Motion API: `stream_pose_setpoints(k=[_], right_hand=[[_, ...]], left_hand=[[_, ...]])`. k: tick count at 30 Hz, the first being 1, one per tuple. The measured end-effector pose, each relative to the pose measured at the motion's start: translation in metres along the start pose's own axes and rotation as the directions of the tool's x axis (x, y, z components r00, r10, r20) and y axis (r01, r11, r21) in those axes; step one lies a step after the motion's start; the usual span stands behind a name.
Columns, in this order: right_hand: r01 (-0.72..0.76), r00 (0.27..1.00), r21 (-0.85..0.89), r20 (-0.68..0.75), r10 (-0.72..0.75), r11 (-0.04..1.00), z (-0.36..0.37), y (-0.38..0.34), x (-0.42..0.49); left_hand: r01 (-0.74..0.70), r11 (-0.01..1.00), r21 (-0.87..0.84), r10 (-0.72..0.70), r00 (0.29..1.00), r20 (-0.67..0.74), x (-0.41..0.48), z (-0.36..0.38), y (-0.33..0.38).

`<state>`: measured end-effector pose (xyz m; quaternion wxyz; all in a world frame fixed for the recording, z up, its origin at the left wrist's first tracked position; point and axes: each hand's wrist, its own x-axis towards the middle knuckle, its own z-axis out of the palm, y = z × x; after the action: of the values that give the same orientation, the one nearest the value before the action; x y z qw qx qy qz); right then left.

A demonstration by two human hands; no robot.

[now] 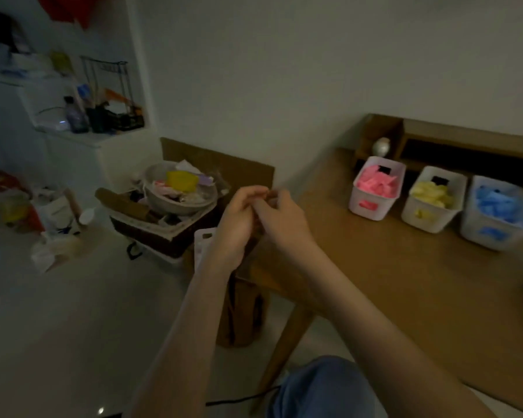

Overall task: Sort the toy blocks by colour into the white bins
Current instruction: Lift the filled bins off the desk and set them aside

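Hands [239, 218] joined, contents seemingly hidden.

Open desk surface [390, 282] before three white bins [429, 220]; cluttered basket [151, 233] leftward.

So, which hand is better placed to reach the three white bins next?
Probably the right hand: the pink-block bin, yellow-block bin and blue-block bin stand on the desk on its side; the left hand is farther from them.
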<state>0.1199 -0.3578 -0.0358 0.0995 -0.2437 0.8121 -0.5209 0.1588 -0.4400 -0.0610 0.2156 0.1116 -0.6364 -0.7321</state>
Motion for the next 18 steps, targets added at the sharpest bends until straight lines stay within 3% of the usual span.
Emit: stream_pose_setpoints(k=[4, 8, 12, 18], right_hand=[[-0.040, 0.959, -0.408, -0.271, -0.080, 0.912, -0.070, 0.045, 0.026], [-0.206, 0.906, -0.520, -0.422, -0.039, 0.829, -0.121, 0.083, 0.034], [-0.249, 0.887, -0.608, -0.456, -0.076, 0.754, -0.135, 0.094, 0.043], [-0.307, 0.879, -0.798, -0.447, -0.168, 0.519, -0.142, 0.095, 0.056]], left_hand=[[0.025, 0.918, 0.396, -0.097, 0.982, 0.161, 0.007, 0.051, 0.002], [-0.041, 0.763, 0.645, -0.220, 0.922, 0.319, 0.006, 0.081, 0.003], [-0.097, 0.698, 0.709, -0.219, 0.915, 0.340, 0.007, 0.090, 0.004], [-0.079, 0.703, 0.707, -0.187, 0.938, 0.290, 0.011, 0.073, 0.006]])
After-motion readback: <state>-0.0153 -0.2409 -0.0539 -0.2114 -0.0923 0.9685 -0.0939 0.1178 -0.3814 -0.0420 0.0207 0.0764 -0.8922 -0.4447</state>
